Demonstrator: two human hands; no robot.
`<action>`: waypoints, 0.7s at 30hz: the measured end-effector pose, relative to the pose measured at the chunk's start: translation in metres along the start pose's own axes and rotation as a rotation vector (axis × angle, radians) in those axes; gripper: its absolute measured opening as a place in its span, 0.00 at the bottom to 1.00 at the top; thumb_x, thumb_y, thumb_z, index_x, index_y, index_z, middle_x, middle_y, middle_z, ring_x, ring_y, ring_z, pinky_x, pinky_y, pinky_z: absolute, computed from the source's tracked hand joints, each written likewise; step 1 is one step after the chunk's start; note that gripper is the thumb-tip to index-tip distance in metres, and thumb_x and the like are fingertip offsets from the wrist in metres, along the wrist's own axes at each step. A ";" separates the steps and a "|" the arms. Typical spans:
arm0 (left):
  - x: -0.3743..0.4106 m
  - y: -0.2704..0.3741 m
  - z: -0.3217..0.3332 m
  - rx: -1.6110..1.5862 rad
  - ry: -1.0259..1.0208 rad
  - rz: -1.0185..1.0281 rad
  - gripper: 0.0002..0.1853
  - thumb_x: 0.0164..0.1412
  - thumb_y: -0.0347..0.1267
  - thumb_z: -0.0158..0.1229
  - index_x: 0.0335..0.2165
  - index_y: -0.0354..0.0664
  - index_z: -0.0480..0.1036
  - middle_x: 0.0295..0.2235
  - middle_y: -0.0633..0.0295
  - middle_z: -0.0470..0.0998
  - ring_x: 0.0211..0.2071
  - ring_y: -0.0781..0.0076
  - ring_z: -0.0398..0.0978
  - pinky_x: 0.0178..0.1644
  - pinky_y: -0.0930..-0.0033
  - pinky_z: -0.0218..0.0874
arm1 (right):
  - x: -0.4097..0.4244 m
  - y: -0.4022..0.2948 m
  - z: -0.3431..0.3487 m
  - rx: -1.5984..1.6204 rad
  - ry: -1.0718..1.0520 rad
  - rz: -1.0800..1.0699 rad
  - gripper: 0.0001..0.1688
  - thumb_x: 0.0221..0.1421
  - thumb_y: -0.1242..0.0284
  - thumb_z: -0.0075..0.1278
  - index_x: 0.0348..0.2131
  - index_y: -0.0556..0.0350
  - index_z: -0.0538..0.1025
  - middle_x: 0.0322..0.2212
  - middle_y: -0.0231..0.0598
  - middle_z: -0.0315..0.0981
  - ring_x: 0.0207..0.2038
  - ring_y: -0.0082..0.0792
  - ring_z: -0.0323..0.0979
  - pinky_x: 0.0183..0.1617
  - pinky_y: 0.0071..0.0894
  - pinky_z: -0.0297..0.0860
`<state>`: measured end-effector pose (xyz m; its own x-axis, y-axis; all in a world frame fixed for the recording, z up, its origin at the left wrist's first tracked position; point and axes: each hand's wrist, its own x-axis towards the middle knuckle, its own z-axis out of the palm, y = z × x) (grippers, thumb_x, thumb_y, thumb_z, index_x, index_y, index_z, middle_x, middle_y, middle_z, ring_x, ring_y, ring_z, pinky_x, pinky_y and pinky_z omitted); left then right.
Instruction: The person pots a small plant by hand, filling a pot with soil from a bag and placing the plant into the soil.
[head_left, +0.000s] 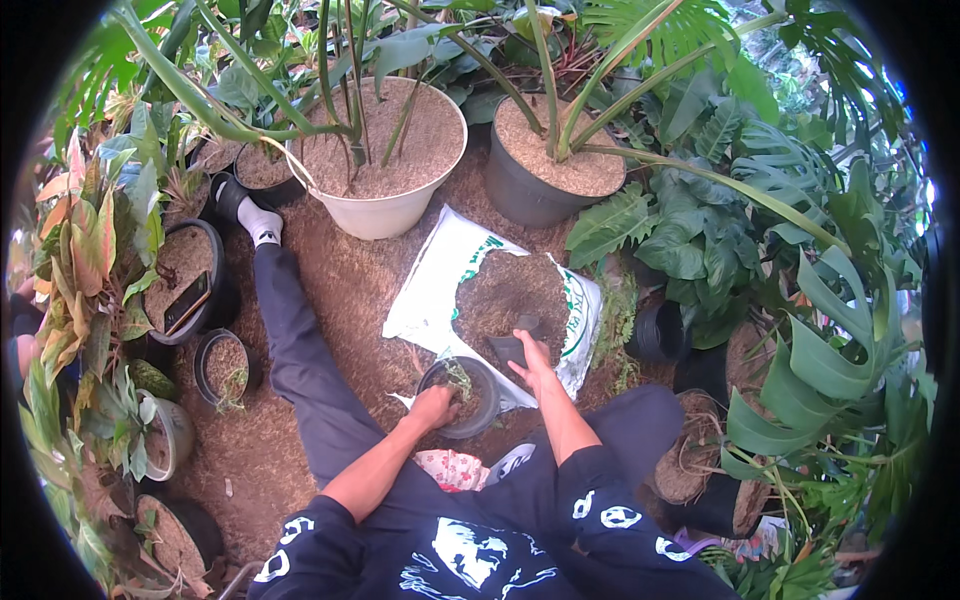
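Observation:
My left hand (433, 409) reaches into a round black plastic pot (491, 409), its fingers bent near the base of a small thin-leaved plant (459, 377). Whether the fingers pinch the stem cannot be made out. With my right hand (535, 361) I grip a small black plastic pot (507, 350), tilted over dark loose soil (499, 289). That soil fills the torn-open top of a white plastic sack (424, 289) bearing green print. The black pot stands between my legs, against the sack's near edge.
Beyond the sack stand a large cream pot (382, 217) and a big dark pot (525, 195) with tall plants. At left, a phone (187, 300) rests in a black pot (214, 262); a smaller pot (225, 367) sits nearby. Empty black pots (660, 332) and broad leaves crowd the right.

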<state>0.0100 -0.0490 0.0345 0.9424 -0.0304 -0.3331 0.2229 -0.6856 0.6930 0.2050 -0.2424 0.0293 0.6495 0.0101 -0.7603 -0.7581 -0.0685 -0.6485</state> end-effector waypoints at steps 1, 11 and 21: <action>-0.002 0.003 -0.004 -0.002 0.000 0.002 0.17 0.54 0.36 0.61 0.40 0.37 0.76 0.34 0.41 0.79 0.39 0.42 0.77 0.45 0.47 0.68 | 0.000 0.002 -0.004 0.017 -0.028 0.002 0.64 0.40 0.57 0.68 0.64 0.57 0.46 0.59 0.48 0.54 0.57 0.42 0.62 0.51 0.50 0.72; 0.001 -0.011 0.010 -0.203 0.115 -0.012 0.17 0.55 0.37 0.61 0.43 0.43 0.77 0.32 0.49 0.81 0.37 0.53 0.80 0.43 0.54 0.69 | -0.075 -0.027 -0.032 0.043 -0.144 -0.224 0.63 0.47 0.60 0.65 0.67 0.53 0.41 0.61 0.52 0.51 0.62 0.42 0.57 0.55 0.51 0.70; 0.002 -0.002 0.017 -0.069 0.175 -0.015 0.16 0.54 0.36 0.60 0.42 0.44 0.78 0.32 0.56 0.82 0.35 0.55 0.80 0.41 0.57 0.70 | -0.122 -0.017 -0.075 -0.454 -0.189 -0.612 0.62 0.34 0.56 0.73 0.63 0.53 0.58 0.56 0.54 0.62 0.60 0.47 0.61 0.63 0.42 0.60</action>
<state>0.0069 -0.0601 0.0222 0.9666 0.1108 -0.2312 0.2479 -0.6334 0.7330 0.1427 -0.3174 0.1360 0.8921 0.3442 -0.2928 -0.1444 -0.3968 -0.9065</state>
